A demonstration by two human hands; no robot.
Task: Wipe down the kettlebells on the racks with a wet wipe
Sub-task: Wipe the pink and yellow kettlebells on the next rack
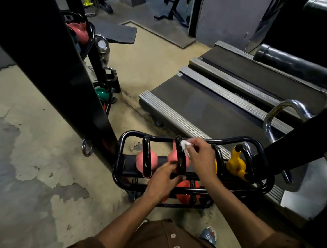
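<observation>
The fingers point(197, 143) of the right hand point(202, 158) pinch a crumpled white wet wipe point(184, 145) and press it against the top of a black handle. They are bent close around the wipe, not spread. The handle belongs to a pink kettlebell point(171, 157) on the upper shelf of a low black rack point(232, 139). It stands upright as a narrow loop, seen nearly edge-on, and its arch runs from the near side of the rack toward the far rail.

The left hand point(163, 181) is lower and nearer. Its fingers point(172, 167) and thumb curl around the near foot of the same handle, gripping it where it meets the pink body.

Just to the left sits a second pink kettlebell point(147, 159), its handle turned the same way. To the right — past the right wrist — is a yellow kettlebell point(236, 164). An orange kettlebell point(187, 194) lies on the lower shelf under the hands. The rack stands on a worn, patchy floor point(43, 135), with treadmills point(217, 100) beyond it.
</observation>
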